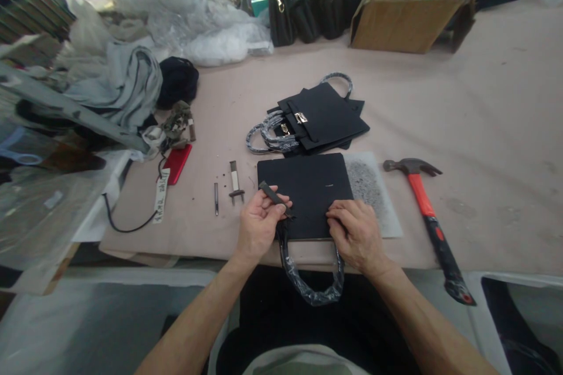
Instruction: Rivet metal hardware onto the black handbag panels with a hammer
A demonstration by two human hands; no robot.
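Observation:
A black bag panel (303,179) lies flat in front of me, its handle (314,293) wrapped in clear plastic and hanging over the table's front edge. My left hand (263,220) is closed on a dark, bar-shaped punch (271,193), tilted over the panel's left part with its lower end near the handle's left end. At the panel's lower right, my right hand (355,228) rests with curled fingers pressed together; what they pinch, if anything, is hidden. Under the panel's right side shows a pale, speckled sheet (373,187).
A claw hammer (424,199) with a red and black grip lies at right. Left of the panel are a pronged metal tool (235,179), a small metal rod (216,199) and a red object (179,164). Behind are stacked black bag pieces (325,114) and a cardboard box (404,17).

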